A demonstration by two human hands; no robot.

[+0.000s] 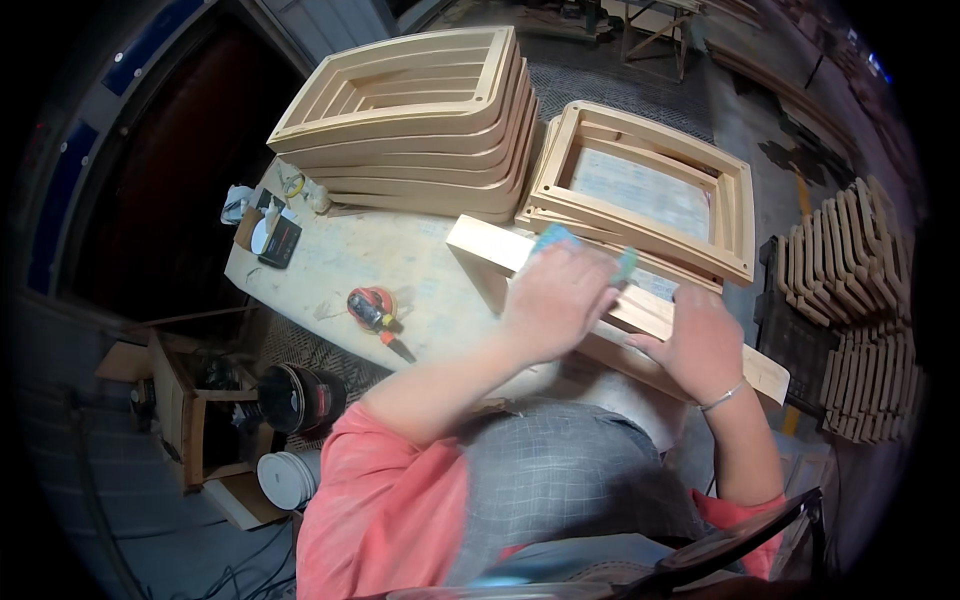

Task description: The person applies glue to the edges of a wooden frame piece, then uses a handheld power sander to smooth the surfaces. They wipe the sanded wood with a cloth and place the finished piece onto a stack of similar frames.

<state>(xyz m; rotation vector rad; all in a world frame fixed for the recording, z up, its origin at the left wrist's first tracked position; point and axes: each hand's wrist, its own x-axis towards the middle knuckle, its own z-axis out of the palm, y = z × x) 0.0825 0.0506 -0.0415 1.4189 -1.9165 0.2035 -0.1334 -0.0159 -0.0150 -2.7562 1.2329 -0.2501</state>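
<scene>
A pale wooden frame (pixel 490 243) stands on edge across the near side of the table, its long top face slanting from upper left to lower right. My left hand (pixel 560 298) presses down on that top face, slightly blurred, with its fingers closed over a blue-green pad (pixel 553 238). The pad's edges stick out at the fingertips; its exact kind does not show. Further right, my right hand (pixel 705 345) grips the same frame, thumb on the near side and fingers over the top. A whitish printed patch (pixel 655 286) shows between the hands.
Stacked wooden frames (pixel 420 120) rise at the back left, with a lower pile (pixel 735 215) behind my hands. A red-black tool (pixel 373 308) and a small dark box (pixel 280 243) lie on the table (pixel 300 290). Buckets (pixel 300 398) stand left; curved wooden parts (pixel 850 255) stack at right.
</scene>
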